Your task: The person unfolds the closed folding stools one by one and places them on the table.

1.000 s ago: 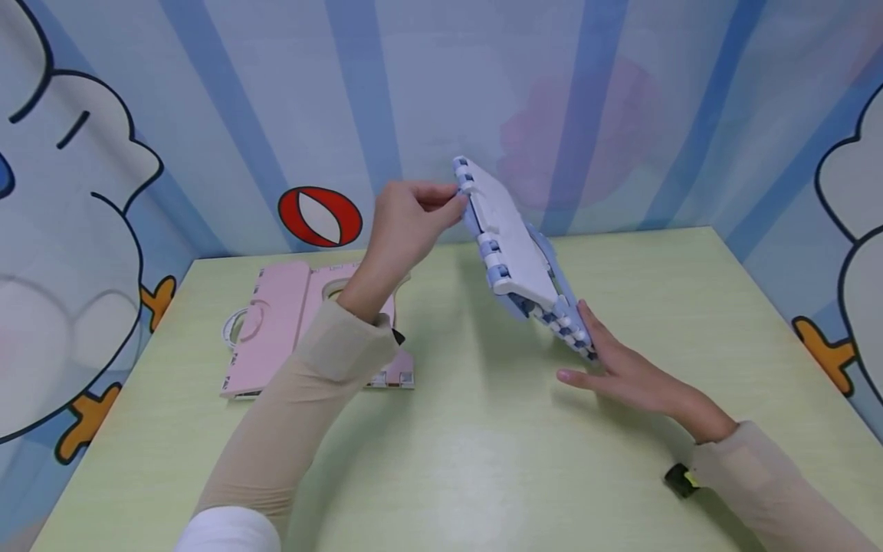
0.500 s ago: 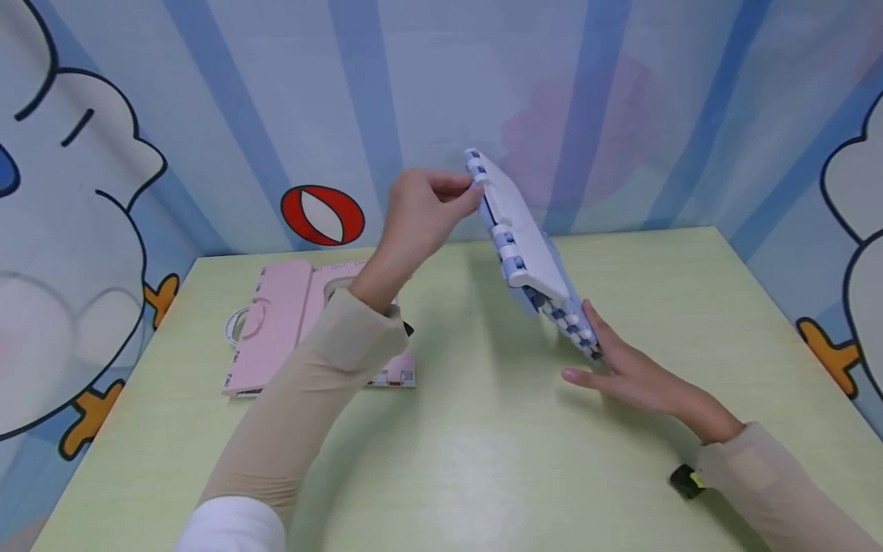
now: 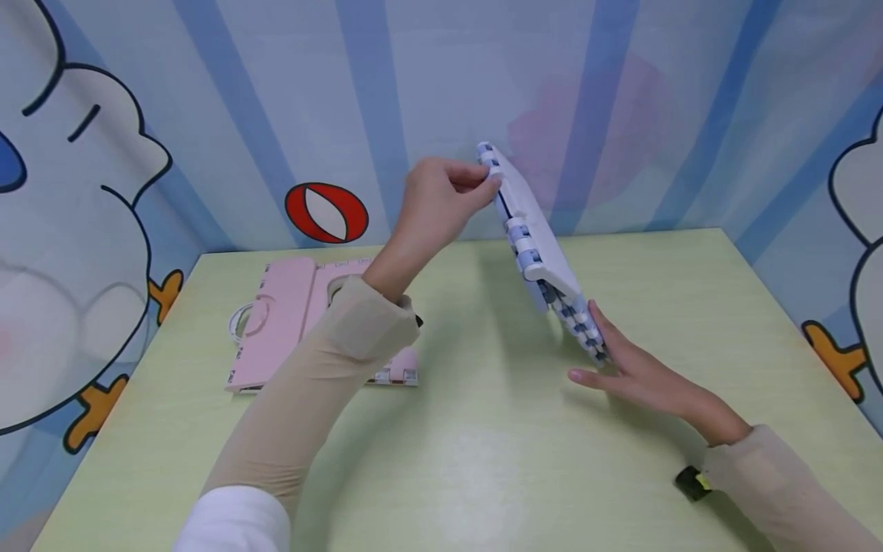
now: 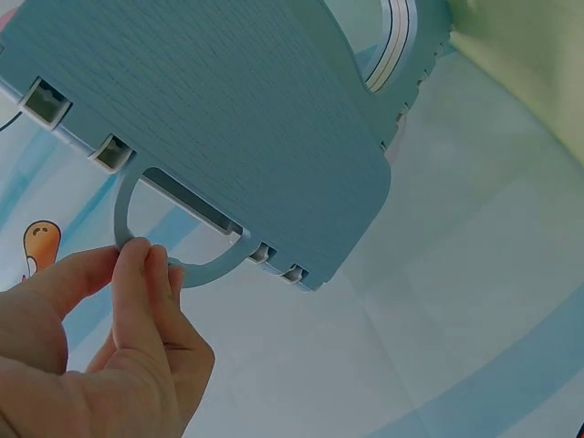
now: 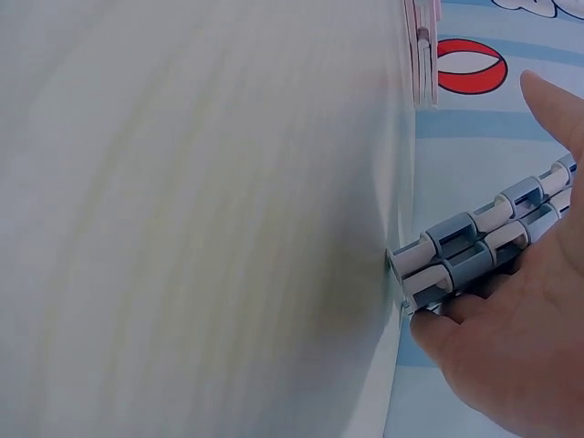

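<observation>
though aslant, blue-and-white panel (image 3: 538, 230) between left hand (image 3: 441, 203) and right hand (image 3: 638, 374)

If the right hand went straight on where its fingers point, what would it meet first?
Most likely the blue and white panel: its lower end lies right at the right hand. How firmly they touch is hard to tell.

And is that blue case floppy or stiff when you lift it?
Probably stiff: the blue case looks flat, not sagging, while the left hand pinches its round handle. If let go, it might tip, since it's tilted.
</observation>
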{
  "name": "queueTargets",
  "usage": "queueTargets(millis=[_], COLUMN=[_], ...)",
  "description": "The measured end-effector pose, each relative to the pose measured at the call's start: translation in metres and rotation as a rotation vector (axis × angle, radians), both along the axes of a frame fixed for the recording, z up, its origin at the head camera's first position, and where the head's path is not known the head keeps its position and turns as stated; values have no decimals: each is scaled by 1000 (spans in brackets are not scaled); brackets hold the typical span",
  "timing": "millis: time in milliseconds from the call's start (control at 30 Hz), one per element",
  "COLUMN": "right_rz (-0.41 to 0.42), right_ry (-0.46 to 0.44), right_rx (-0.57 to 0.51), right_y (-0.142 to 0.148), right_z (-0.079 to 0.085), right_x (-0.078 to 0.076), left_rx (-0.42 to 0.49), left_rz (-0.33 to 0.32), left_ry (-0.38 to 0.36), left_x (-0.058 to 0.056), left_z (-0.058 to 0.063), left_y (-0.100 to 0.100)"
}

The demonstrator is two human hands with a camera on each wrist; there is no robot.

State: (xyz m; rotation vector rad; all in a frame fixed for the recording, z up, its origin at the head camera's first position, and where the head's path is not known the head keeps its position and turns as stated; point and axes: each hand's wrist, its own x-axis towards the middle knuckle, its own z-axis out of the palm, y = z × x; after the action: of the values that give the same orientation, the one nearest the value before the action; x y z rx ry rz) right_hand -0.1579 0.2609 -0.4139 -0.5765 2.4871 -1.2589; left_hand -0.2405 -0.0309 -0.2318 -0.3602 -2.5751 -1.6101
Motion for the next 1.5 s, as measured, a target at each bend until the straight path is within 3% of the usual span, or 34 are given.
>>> queueTargets(millis=[800, 1500], right_rz=[-13, -33], right_ry=[-7, -33], right_rx=[-23, -60], right_y=[3, 3], right_z=[0, -3], right_x=[3, 3], left_rx=[-30, -20], left_rz=[-19, -7], left_ry=[-35, -11], left_x=[-7, -7], left_z=[11, 20], left_y=[16, 35])
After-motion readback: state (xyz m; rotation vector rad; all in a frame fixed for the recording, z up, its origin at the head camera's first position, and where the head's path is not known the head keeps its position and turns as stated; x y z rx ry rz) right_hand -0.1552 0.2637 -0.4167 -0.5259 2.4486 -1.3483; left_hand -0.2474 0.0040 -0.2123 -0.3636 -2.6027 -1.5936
